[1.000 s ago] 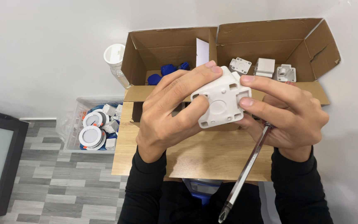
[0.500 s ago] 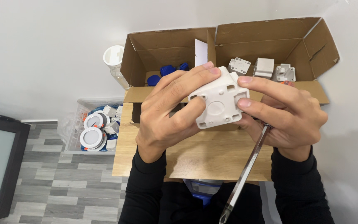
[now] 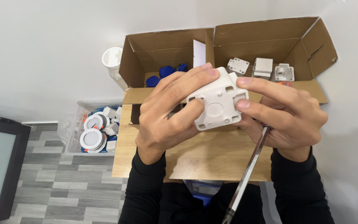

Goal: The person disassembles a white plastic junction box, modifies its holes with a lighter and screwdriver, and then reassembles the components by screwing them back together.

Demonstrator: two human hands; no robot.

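I hold the white plastic housing (image 3: 217, 99) up over the wooden table (image 3: 212, 155), just in front of the open cardboard box (image 3: 228, 45). My left hand (image 3: 168, 110) wraps its left side, thumb pressed on its face. My right hand (image 3: 286, 114) pinches its right edge and also clasps the screwdriver (image 3: 249, 170), shaft slanting down toward me.

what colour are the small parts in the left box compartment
Blue parts, behind the left hand; head view shows them.
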